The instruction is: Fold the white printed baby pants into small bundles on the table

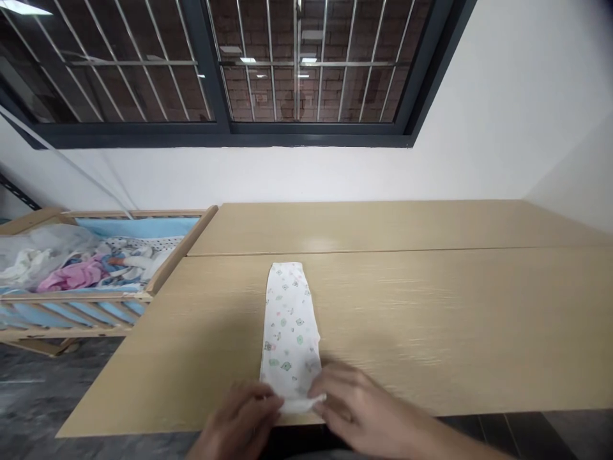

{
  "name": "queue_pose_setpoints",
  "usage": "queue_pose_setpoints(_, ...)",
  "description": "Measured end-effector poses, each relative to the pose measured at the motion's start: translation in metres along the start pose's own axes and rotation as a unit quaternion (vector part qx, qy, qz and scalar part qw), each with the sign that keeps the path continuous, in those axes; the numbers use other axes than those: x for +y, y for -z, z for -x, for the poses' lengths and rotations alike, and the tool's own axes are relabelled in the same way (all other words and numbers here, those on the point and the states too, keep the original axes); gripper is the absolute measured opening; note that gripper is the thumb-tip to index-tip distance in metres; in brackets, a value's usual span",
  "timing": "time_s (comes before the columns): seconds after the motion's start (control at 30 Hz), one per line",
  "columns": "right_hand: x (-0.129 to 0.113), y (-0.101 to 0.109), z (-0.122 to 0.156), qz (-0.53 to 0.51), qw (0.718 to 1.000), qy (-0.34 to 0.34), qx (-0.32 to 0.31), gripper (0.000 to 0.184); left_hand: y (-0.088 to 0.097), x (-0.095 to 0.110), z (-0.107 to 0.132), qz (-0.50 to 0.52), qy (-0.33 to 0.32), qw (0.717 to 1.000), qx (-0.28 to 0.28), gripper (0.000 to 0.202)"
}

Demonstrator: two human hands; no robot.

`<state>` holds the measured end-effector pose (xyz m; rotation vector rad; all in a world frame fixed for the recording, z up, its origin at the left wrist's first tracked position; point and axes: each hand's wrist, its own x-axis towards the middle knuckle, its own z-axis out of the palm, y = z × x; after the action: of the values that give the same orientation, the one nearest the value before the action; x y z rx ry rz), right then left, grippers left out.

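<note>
A small white garment with a green and pink print [288, 322] lies folded into a long narrow strip on the wooden table [431, 306], running away from me. My left hand [244, 418] and my right hand [357, 402] both rest at its near end by the table's front edge. The fingers of each hand pinch the near hem of the cloth, which is slightly lifted between them.
A wooden baby crib [96, 281] with blue lining stands to the left of the table, holding a heap of clothes, pink and white among them. A white wall and a barred dark-framed window [230, 70] are behind the table.
</note>
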<state>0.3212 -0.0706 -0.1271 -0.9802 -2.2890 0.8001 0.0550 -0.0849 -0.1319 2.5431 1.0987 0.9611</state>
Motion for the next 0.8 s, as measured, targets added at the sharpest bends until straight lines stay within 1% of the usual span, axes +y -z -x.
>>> queue_pose_setpoints(0.03,-0.004,0.016,-0.010,-0.027,0.999,-0.025,-0.007,0.014,0.005,-0.001,-0.013,0.006,0.014,1.000,0.016,0.021)
queue_pose_setpoints(0.1,-0.001,0.043,-0.036,-0.057,0.997,-0.042,-0.009,0.015,0.015,-0.007,-0.043,0.011,0.046,0.998,0.041,0.019)
queue_pose_setpoints(0.13,0.005,0.052,-0.050,-0.060,0.997,-0.040,0.000,0.016,0.019,-0.011,-0.060,0.011,0.061,0.997,0.047,0.018)
queue_pose_setpoints(0.2,0.026,0.064,-0.081,-0.052,0.998,-0.027,0.035,0.016,0.024,-0.026,-0.096,0.006,0.092,0.995,0.048,0.017)
queue_pose_setpoints(0.23,0.040,0.067,-0.097,-0.044,0.997,-0.024,0.059,0.017,0.025,-0.035,-0.114,0.001,0.106,0.993,0.043,0.017)
queue_pose_setpoints(0.3,0.070,0.069,-0.127,-0.038,0.994,-0.032,0.093,0.018,0.021,-0.057,-0.149,-0.016,0.156,0.988,0.011,0.017)
queue_pose_setpoints(0.37,0.099,0.067,-0.155,-0.048,0.991,-0.069,0.099,0.019,0.011,-0.080,-0.178,-0.036,0.210,0.976,-0.035,0.021)
queue_pose_setpoints(0.43,0.125,0.063,-0.178,-0.043,0.986,-0.125,0.105,0.017,-0.004,-0.102,-0.200,-0.055,0.234,0.969,-0.058,0.023)
queue_pose_setpoints(0.53,0.152,0.054,-0.202,-0.014,0.977,-0.178,0.118,0.012,-0.028,-0.128,-0.217,-0.090,0.255,0.960,-0.071,0.024)
queue_pose_setpoints(0.63,0.166,0.046,-0.213,0.006,0.976,-0.190,0.109,0.012,-0.045,-0.140,-0.223,-0.130,0.277,0.948,-0.086,0.023)
queue_pose_setpoints(0.7,0.169,0.044,-0.215,0.020,0.976,-0.194,0.098,0.013,-0.048,-0.138,-0.222,-0.157,0.282,0.942,-0.089,0.023)
queue_pose_setpoints(0.73,0.168,0.045,-0.214,0.028,0.976,-0.193,0.096,0.015,-0.047,-0.133,-0.219,-0.172,0.282,0.940,-0.084,0.025)
queue_pose_setpoints(0.8,0.161,0.047,-0.211,0.047,0.975,-0.188,0.108,0.020,-0.044,-0.115,-0.208,-0.204,0.276,0.937,-0.067,0.030)
